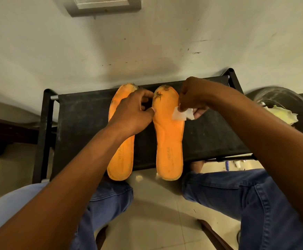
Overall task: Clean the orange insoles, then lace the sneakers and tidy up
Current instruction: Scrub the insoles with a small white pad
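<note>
Wiping is the job right now, and both orange insoles lie side by side on the black bench [85, 127], toes toward the wall, heels hanging just over the near edge. The right hand [194, 94] has its fingers pinched together on a small white wipe [180, 115], pressed to the outer edge of the right insole [168, 138] around the ball of the foot. The left hand [132, 112] reaches across the left insole [121, 159], fingers curled with the tips meeting at the inner edge of the right insole, apparently steadying it; whether they actually grip that edge I cannot tell.

Dark grime sits at the toe of each insole, with a spidery patch near the right one's tip. That looks like the hard part, and the wipe is below it. My read: keep the left hand anchoring the edge so the foam does not slide on the fabric, work the wipe in short strokes up toward the toe, and refold to a clean face once it soils. Light pressure should do, since the worn toe edge looks frayed and could tear. The left insole looks just as dirty at its tip, so it still needs its turn.

A dark bin [291, 109] holding pale scraps stands just right of the bench, handy for the used wipe. No sneakers or laces are in view.
</note>
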